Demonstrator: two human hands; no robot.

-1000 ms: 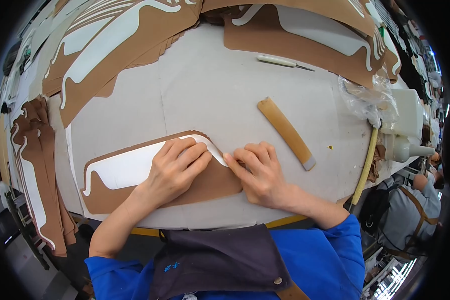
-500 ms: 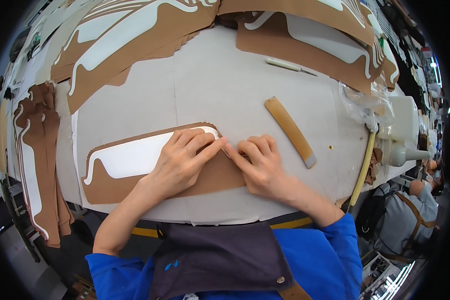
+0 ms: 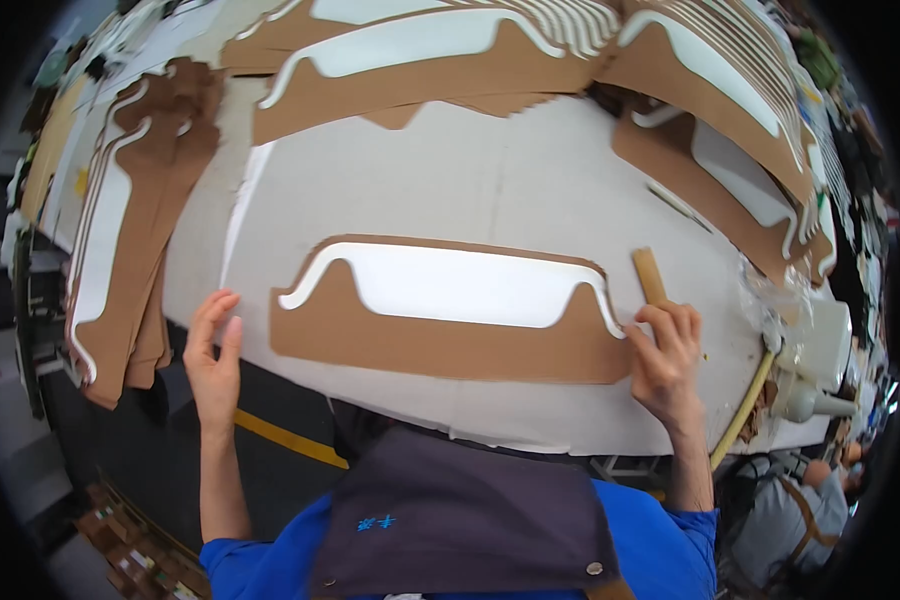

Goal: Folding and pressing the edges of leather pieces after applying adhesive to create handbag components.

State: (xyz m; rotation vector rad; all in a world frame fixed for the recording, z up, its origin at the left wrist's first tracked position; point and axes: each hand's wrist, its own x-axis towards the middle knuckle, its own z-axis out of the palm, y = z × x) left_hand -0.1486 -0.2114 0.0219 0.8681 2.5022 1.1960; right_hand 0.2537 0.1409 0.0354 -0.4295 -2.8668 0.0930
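A flat brown leather-like piece (image 3: 440, 352) lies in front of me, with a white curved panel (image 3: 450, 285) on it. The panel's two narrow ends curve down near the piece's left and right sides. My right hand (image 3: 668, 360) is at the right end of the piece, fingers curled and fingertips pinched at its edge beside the panel's tip. Just beyond that hand is a flat tan stick (image 3: 648, 272), its near part hidden by the fingers. Off the piece's left side, my left hand (image 3: 213, 350) is raised near the table's front edge, holding nothing, thumb and fingers apart.
Overlapping brown pieces with white panels (image 3: 410, 45) line the far side; more (image 3: 710, 75) lie far right. Another stack (image 3: 120, 240) hangs over the left edge. A pen-like tool (image 3: 678, 206), clear plastic bag (image 3: 765, 295), white container (image 3: 820, 340) and yellow tube (image 3: 745, 410) are at right.
My left hand has left the brown piece and moved to its left. My right hand has shifted to the piece's right end. The whole view has turned and moved left.
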